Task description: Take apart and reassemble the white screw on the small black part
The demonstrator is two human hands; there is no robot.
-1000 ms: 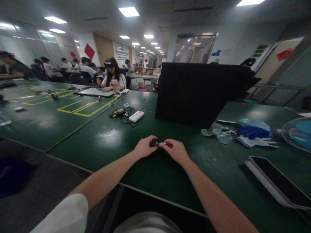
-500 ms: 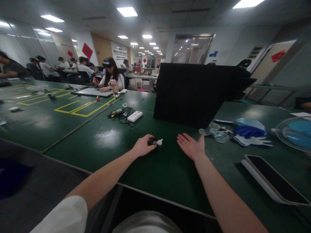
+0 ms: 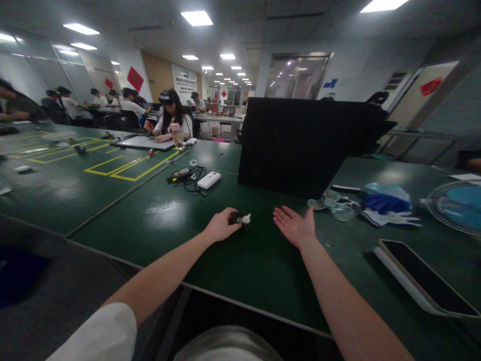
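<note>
My left hand (image 3: 222,225) is closed around a small dark object with a white knob-like part (image 3: 245,219) at its right end, just over the green table (image 3: 180,255). Its kind is too small to make out, and my fingers cover part of it. To the right, my right hand (image 3: 296,226) is held palm up with the fingers stretched out and nothing in it. A gap of bare green tabletop separates the two hands.
Beyond my hands stands a large black panel (image 3: 293,145). Clear plastic cups (image 3: 341,211), blue gloves (image 3: 387,202) and a phone (image 3: 424,276) lie to the right. A white power bank (image 3: 209,180) and black cables (image 3: 184,175) lie left. A co-worker (image 3: 173,118) sits across the table.
Almost nothing differs. The white part in my left hand has shifted very slightly left, and my right hand is a touch further left.
</note>
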